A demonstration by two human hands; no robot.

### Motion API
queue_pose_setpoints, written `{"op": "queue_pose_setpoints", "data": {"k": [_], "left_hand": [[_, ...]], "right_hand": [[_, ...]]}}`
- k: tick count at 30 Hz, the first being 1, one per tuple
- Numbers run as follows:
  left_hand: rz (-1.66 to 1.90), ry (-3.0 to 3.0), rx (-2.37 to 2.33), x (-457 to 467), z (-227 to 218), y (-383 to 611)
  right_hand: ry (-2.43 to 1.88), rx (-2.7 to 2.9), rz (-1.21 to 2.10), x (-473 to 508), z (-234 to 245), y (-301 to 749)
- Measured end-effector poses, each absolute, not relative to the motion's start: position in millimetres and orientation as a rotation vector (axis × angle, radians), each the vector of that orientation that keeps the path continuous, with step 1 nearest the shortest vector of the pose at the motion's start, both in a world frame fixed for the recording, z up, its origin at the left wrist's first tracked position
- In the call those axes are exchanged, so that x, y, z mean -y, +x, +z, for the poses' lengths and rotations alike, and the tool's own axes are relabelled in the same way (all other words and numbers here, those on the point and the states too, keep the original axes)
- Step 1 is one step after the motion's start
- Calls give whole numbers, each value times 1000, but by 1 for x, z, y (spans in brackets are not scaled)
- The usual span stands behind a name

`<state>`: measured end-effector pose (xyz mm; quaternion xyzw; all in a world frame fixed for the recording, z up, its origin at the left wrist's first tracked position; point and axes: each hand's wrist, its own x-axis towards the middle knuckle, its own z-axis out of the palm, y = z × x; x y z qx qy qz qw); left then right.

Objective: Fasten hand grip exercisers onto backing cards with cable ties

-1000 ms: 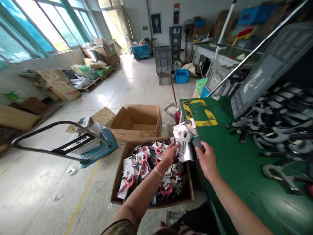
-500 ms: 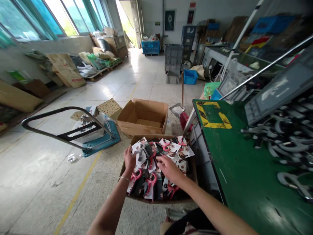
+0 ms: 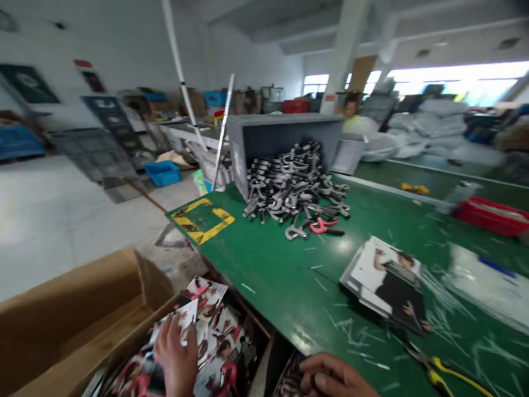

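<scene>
My left hand is over the carton of carded pink hand grips, its fingers stretched out on or just above the cards; whether it touches them I cannot tell. At the green table's near edge, my right hand has loosely bent fingers and nothing visible in it. A stack of printed cards lies on the table beyond that hand. Farther back, grey and black hand grips spill from a grey crate tipped on its side. One pink hand grip lies in front of the pile.
Yellow-handled pliers and scattered white plastic strips lie on the green table. A clear plastic bag and a red tray are at right. Another carton stands at lower left. A person is in the background.
The view has swung right from the cartons to the table. Both hands were together over the carded hand grips; my right hand has since moved away to the table edge.
</scene>
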<state>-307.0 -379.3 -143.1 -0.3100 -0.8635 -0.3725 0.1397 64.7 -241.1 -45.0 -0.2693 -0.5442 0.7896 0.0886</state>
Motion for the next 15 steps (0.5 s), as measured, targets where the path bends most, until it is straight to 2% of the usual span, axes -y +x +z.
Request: {"op": "queue_pose_setpoints", "data": {"k": [4,8,12,15], "left_hand": [[-1493,-1769,2210,239,-73,-212],[-1802,-2412,1963,132,-18,-107],[-2194,-2492,2149,56,-5,-37],[-2189,-2573,2507,24,-16,-9]], "right_hand": [[-825,1402,2165,244,-36,105],[-1120,1273,1676,230,-16,164],[-1344,1146,1295,200,-7,239],[-1469,1239,1166,168,-20,285]]}}
